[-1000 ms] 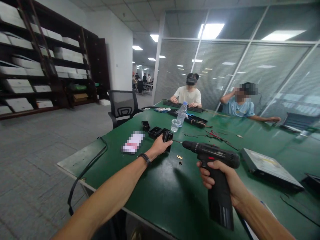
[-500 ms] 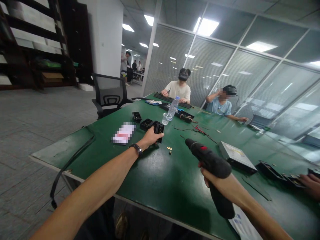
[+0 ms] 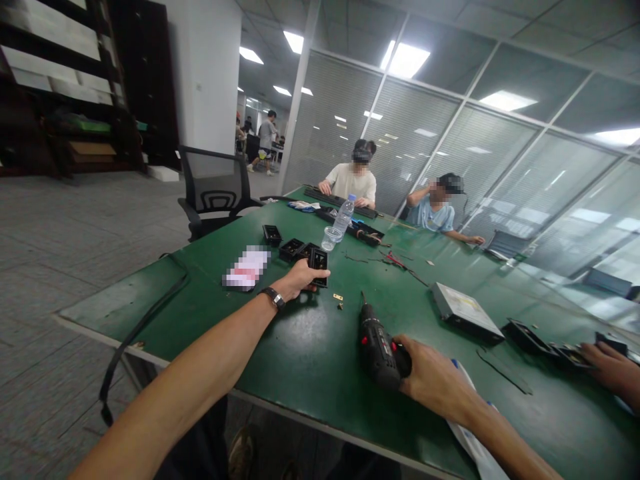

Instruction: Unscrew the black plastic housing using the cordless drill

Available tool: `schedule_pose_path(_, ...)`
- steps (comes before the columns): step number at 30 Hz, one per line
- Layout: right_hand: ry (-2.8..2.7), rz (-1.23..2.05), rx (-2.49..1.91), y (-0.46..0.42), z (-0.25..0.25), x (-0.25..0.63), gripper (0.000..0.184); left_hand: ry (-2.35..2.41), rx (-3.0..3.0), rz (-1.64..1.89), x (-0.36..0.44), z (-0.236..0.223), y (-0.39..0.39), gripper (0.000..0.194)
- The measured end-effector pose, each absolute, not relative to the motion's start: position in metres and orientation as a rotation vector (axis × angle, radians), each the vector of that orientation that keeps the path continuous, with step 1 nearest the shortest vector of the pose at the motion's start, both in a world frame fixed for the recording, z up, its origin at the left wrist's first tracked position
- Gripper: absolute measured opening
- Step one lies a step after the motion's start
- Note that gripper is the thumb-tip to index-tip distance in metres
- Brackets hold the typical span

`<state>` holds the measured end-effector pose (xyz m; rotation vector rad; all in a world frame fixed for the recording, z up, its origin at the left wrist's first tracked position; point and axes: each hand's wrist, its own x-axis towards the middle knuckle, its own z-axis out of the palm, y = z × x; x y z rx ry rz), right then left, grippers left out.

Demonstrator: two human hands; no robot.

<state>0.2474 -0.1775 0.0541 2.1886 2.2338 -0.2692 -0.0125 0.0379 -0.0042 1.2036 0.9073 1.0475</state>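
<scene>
A black box (image 3: 320,265) is pinched firmly in the left grip (image 3: 300,277), over the left part of the desk (image 3: 300,360), well in from the near edge. A drill (image 3: 376,347) is held by its handle in the right grip (image 3: 423,370), its bit pointed to the far side; whether its weight is borne by the desk cannot be told. The near edge is approached by the drill's rear end, while a stretch of green surface is left between drill and box. Only a brass plate (image 3: 338,297) and a tiny part (image 3: 341,306) are found in that gap. On the far side, movement of the box is bounded by a plastic cup (image 3: 330,239) and a bottle (image 3: 344,219); on the left, by a phone (image 3: 247,268). To the right, the drill is separated by a broad gap from a metal drive (image 3: 465,313). The desk's near left edge is crossed by a dark strap (image 3: 145,323), its end hanging below. At the far right, another person's hand (image 3: 605,363) is seen.
</scene>
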Motion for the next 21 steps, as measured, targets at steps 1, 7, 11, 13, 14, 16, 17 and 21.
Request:
schedule_pose_path(1, 2.253, -0.297, 2.181, -0.178, 0.053, 0.249, 0.037, 0.903, 1.192, 1.043, -0.013, -0.004, 0.039, 0.04)
schedule_pose_path(7, 2.459, -0.371, 2.084, -0.186, 0.049, 0.268, 0.063, 0.905, 1.137, 1.05, -0.012, -0.003, 0.037, 0.04)
schedule_pose_path(11, 2.681, 0.256, 2.14, -0.204, 0.051, 0.247, 0.06, 0.918, 1.126, 1.067, -0.01, -0.001, 0.034, 0.042)
schedule_pose_path(13, 2.982, 0.442, 1.948, -0.214, 0.046, 0.209, 0.059, 0.926, 1.128, 1.074, -0.009, -0.001, 0.034, 0.042)
schedule_pose_path(14, 3.141, 0.465, 1.815, -0.218, 0.041, 0.183, 0.061, 0.927, 1.132, 1.077, -0.008, -0.001, 0.034, 0.042)
schedule_pose_path(16, 3.472, 0.344, 1.504, -0.219, 0.025, 0.125, 0.064, 0.923, 1.144, 1.084, -0.008, -0.002, 0.034, 0.041)
schedule_pose_path(17, 3.591, 0.175, 1.384, -0.217, 0.017, 0.095, 0.063, 0.919, 1.151, 1.085, -0.009, -0.002, 0.034, 0.041)
schedule_pose_path(21, 3.829, -0.271, 1.239, -0.203, -0.012, 0.008, 0.058, 0.903, 1.171, 1.067, -0.012, -0.003, 0.034, 0.039)
